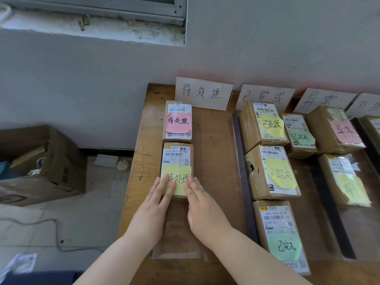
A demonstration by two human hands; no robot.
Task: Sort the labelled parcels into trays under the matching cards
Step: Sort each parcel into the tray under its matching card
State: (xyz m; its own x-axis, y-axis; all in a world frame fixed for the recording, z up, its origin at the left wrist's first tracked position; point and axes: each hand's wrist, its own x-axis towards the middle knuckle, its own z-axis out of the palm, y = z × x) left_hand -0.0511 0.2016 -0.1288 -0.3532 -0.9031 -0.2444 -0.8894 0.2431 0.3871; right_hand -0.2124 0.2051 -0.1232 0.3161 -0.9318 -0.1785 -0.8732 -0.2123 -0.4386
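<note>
A cardboard parcel with a yellow note (pixel 177 161) lies on the left of the wooden table (pixel 144 153), under the leftmost white card (pixel 203 93). My left hand (pixel 153 210) and my right hand (pixel 202 210) lie flat with straight fingers on its near end, side by side. Just behind it sits a parcel with a pink note (pixel 178 120) bearing the same characters as that card. The tray edges around these two parcels are hard to make out.
A dark-rimmed tray (pixel 244 182) under the second card (pixel 265 96) holds several parcels with yellow and green notes. Further right, parcels with pink and yellow notes (pixel 337 130) lie under a third card (pixel 322 99). An open cardboard box (pixel 51 161) stands on the floor at left.
</note>
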